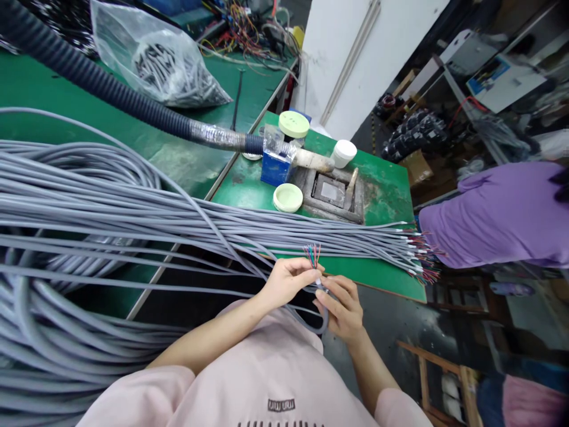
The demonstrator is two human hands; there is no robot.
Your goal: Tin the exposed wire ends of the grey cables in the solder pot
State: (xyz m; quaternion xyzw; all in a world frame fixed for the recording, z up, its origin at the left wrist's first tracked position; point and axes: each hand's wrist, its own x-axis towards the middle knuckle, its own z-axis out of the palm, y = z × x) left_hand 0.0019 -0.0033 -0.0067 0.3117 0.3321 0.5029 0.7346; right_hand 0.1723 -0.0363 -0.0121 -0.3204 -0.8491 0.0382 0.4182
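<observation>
In front of my chest, my left hand (pixel 291 280) pinches a grey cable (pixel 325 317) just below its stripped end. Thin coloured wires (pixel 312 254) fan upward out of that end. My right hand (pixel 343 305) is closed round the same cable slightly lower, by a small white band at the sheath's edge. Below the hands the cable bends in a loop. Just beyond them a thick bundle of grey cables (pixel 284 228) lies across the green bench, its stripped ends (pixel 420 255) showing reddish wires at the right.
A solder pot (pixel 331 191) sits on the bench with a black hose (pixel 146 112) reaching over it. Nearby are a green-lidded jar (pixel 294 124), a shallow dish (pixel 288 197) and a white cup (pixel 344 153). A bag of parts (pixel 164 68) lies behind; a person in purple (pixel 498 216) is at right.
</observation>
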